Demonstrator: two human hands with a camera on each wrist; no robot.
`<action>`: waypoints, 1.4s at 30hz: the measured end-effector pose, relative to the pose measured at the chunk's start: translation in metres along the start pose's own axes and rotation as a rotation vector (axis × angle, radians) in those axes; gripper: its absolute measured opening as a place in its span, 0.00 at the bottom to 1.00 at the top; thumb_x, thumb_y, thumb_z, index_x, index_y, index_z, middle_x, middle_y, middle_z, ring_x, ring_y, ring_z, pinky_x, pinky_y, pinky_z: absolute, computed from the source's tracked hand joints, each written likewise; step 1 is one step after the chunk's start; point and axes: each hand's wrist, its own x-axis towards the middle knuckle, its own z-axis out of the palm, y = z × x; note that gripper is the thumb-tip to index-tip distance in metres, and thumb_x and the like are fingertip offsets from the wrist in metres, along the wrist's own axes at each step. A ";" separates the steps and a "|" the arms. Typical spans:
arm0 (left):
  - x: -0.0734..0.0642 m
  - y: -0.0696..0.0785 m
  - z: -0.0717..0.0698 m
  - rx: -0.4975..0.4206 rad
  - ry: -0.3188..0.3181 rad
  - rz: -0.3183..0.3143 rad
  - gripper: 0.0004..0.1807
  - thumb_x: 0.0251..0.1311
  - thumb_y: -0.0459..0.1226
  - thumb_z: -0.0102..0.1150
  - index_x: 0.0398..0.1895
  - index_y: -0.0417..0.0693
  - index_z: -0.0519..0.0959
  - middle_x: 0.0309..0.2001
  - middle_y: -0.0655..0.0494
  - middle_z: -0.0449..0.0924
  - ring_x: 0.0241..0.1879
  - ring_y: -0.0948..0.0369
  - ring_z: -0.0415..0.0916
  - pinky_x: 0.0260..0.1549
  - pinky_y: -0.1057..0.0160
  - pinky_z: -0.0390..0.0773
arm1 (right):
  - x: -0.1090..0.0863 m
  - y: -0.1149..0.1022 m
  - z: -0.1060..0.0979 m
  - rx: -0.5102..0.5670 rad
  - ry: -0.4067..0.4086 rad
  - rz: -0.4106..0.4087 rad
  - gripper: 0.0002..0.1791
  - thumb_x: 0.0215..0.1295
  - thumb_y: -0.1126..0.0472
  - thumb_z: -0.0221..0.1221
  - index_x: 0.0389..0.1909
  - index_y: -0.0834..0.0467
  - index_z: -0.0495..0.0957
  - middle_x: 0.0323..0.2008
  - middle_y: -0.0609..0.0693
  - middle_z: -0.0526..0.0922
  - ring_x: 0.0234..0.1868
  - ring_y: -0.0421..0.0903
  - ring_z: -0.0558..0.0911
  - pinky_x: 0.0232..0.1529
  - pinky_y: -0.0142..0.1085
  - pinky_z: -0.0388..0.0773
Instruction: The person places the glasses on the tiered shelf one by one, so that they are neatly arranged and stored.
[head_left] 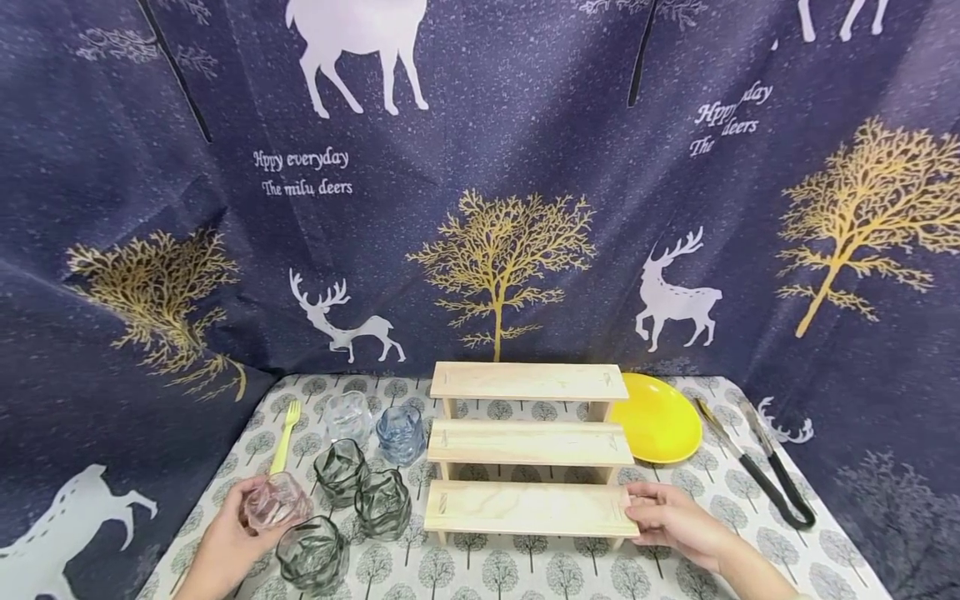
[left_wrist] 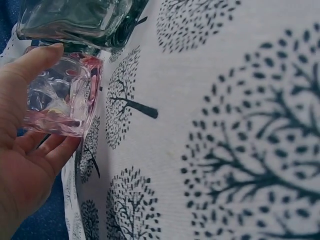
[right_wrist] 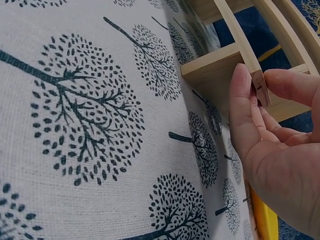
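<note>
At the lower left of the head view, my left hand [head_left: 238,533] holds a pink glass cup [head_left: 277,502] between thumb and fingers. The left wrist view shows the thumb along one side of the pink cup [left_wrist: 60,97] and fingers under the other. Dark green glass cups [head_left: 313,552] stand just right of it. In the middle stands a three-step wooden shelf [head_left: 528,507]. My right hand [head_left: 675,521] grips the right end of its lowest board. Thumb and fingers pinch that board end [right_wrist: 260,87] in the right wrist view.
Behind the green cups are a blue glass cup [head_left: 401,434] and a clear one [head_left: 348,416]. A yellow-green fork [head_left: 285,437] lies at the left. Right of the shelf are a yellow plate [head_left: 658,418] and black-handled tongs [head_left: 772,479]. A patterned cloth [head_left: 562,575] covers the table.
</note>
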 end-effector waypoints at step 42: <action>0.022 0.117 -0.015 -0.102 0.397 0.070 0.44 0.48 0.46 0.85 0.66 0.45 0.70 0.60 0.52 0.75 0.49 0.76 0.71 0.43 0.83 0.73 | 0.000 0.006 -0.003 0.090 -0.019 0.019 0.34 0.78 0.63 0.54 0.72 0.80 0.53 0.47 0.54 0.85 0.42 0.45 0.86 0.44 0.36 0.86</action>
